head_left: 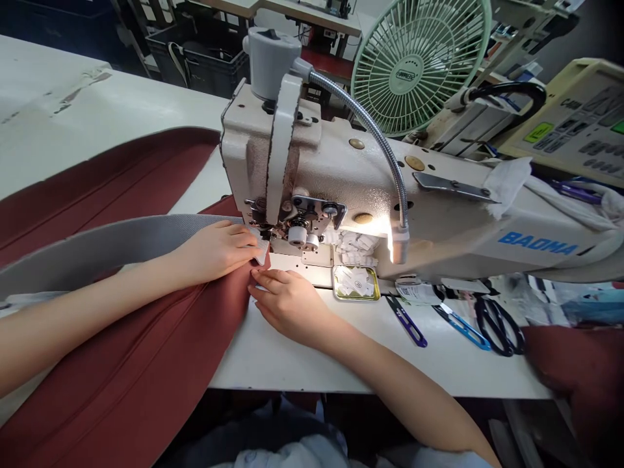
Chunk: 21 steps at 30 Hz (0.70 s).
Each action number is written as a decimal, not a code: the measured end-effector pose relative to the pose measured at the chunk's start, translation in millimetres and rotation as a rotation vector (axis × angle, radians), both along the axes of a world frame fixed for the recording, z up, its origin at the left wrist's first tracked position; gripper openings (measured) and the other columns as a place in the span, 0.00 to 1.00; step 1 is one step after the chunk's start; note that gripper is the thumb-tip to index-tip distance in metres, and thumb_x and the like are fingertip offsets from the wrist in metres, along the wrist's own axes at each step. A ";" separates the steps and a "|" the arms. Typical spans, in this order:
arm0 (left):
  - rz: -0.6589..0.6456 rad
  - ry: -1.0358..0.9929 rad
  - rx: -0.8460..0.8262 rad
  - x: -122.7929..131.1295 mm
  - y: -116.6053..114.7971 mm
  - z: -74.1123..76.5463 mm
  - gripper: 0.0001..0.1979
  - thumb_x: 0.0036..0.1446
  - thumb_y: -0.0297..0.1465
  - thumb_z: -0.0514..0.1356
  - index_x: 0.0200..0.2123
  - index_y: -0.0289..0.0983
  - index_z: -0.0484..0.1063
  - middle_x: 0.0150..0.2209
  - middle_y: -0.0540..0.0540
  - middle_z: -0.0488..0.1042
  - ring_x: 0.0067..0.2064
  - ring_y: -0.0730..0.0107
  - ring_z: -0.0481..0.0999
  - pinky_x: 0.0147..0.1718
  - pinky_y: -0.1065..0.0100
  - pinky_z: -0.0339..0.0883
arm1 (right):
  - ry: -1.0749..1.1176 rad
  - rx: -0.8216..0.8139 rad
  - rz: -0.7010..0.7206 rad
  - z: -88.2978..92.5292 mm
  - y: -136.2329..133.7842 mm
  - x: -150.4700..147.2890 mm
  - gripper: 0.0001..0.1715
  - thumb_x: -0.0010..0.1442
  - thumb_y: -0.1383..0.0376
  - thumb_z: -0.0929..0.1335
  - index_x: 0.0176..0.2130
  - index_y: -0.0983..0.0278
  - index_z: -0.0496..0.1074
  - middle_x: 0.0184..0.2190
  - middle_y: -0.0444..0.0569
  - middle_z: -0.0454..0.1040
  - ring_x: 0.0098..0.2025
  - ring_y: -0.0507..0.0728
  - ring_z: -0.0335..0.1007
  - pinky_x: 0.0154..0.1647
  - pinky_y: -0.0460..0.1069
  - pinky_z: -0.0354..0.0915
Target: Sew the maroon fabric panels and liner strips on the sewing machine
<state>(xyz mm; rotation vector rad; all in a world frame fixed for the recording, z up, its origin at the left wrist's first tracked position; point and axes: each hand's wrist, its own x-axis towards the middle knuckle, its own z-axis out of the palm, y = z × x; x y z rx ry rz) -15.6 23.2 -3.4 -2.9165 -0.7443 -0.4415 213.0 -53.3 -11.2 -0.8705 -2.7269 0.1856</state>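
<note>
A white sewing machine (341, 175) stands in front of me, its needle area just beyond my hands. My left hand (219, 250) lies over a grey mesh strip (146, 235) close to the presser foot, its fingers curled together on the strip's end; its thumb is hidden. Beneath the strip spreads a large dark red fabric piece (160, 351) with seam lines. My right hand (287, 302) grips that red fabric at its right edge, fingertips bent, a little nearer to me than the needle. The needle tip itself is hard to make out.
Purple thread snips (408, 322), blue snips (463, 326) and black-handled scissors (500, 328) lie to the right. A small tin (376, 287) holds white labels beside the machine bed. A lit lamp (400, 244) hangs under the arm. A green fan (414, 71) stands behind.
</note>
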 end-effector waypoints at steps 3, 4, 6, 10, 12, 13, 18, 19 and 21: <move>0.022 0.020 0.029 4.7 0.9 1.1 0.10 0.67 0.26 0.55 0.43 0.40 0.77 0.39 0.46 0.78 0.41 0.64 0.74 0.38 0.64 0.62 | -0.024 0.018 -0.008 -1.2 0.3 -5.9 0.20 0.71 0.64 0.62 0.54 0.70 0.74 0.59 0.60 0.72 0.59 0.62 0.69 0.54 0.56 0.70; 0.030 0.034 0.042 6.1 1.5 1.2 0.10 0.66 0.26 0.55 0.42 0.40 0.77 0.38 0.46 0.77 0.40 0.64 0.73 0.38 0.64 0.61 | -0.032 0.022 -0.013 -1.7 0.7 -7.4 0.20 0.70 0.63 0.62 0.55 0.71 0.74 0.60 0.60 0.72 0.59 0.63 0.68 0.54 0.57 0.70; 0.037 0.057 0.067 8.2 3.6 0.8 0.10 0.65 0.25 0.55 0.41 0.39 0.77 0.36 0.46 0.76 0.39 0.63 0.72 0.38 0.64 0.61 | -0.045 0.030 -0.028 -2.4 1.5 -9.8 0.22 0.70 0.63 0.62 0.56 0.73 0.73 0.60 0.62 0.71 0.59 0.64 0.68 0.53 0.57 0.70; -0.012 0.080 0.026 9.0 11.0 -1.0 0.13 0.66 0.22 0.53 0.41 0.37 0.77 0.36 0.45 0.75 0.40 0.63 0.73 0.40 0.63 0.63 | -0.066 0.043 -0.049 -3.0 1.9 -14.2 0.25 0.69 0.62 0.62 0.57 0.77 0.72 0.60 0.66 0.69 0.60 0.67 0.67 0.53 0.59 0.70; -0.052 0.061 -0.037 7.9 15.6 -1.3 0.13 0.66 0.22 0.52 0.42 0.37 0.77 0.38 0.45 0.76 0.42 0.64 0.73 0.42 0.64 0.64 | -0.089 0.060 -0.070 -3.3 0.7 -18.7 0.27 0.70 0.61 0.62 0.58 0.78 0.70 0.61 0.68 0.68 0.61 0.67 0.67 0.53 0.59 0.70; -0.062 0.046 -0.069 7.4 17.8 -1.2 0.13 0.66 0.23 0.52 0.42 0.38 0.77 0.39 0.45 0.76 0.42 0.65 0.73 0.42 0.64 0.64 | -0.105 0.077 -0.084 -3.7 -0.2 -21.9 0.27 0.70 0.61 0.62 0.59 0.80 0.70 0.61 0.69 0.68 0.61 0.68 0.67 0.52 0.59 0.71; -0.048 0.008 -0.108 8.3 25.3 0.3 0.12 0.64 0.24 0.55 0.34 0.39 0.78 0.33 0.46 0.74 0.37 0.64 0.71 0.36 0.65 0.62 | -0.199 0.178 -0.107 -9.4 -3.2 -44.6 0.27 0.67 0.68 0.64 0.56 0.90 0.68 0.58 0.80 0.67 0.60 0.73 0.67 0.52 0.62 0.71; -0.048 0.009 -0.096 9.0 26.4 0.4 0.12 0.64 0.23 0.55 0.33 0.38 0.78 0.31 0.46 0.74 0.36 0.64 0.70 0.34 0.65 0.61 | -0.220 0.188 -0.112 -11.8 -2.8 -48.8 0.26 0.66 0.70 0.64 0.56 0.91 0.68 0.57 0.81 0.67 0.60 0.73 0.68 0.52 0.62 0.70; -0.052 0.017 -0.082 10.1 29.2 0.0 0.13 0.63 0.22 0.55 0.32 0.38 0.78 0.30 0.46 0.74 0.34 0.64 0.70 0.33 0.65 0.61 | -0.258 0.209 -0.135 -17.1 -1.0 -55.3 0.26 0.65 0.73 0.63 0.56 0.91 0.67 0.57 0.80 0.67 0.59 0.73 0.68 0.52 0.62 0.70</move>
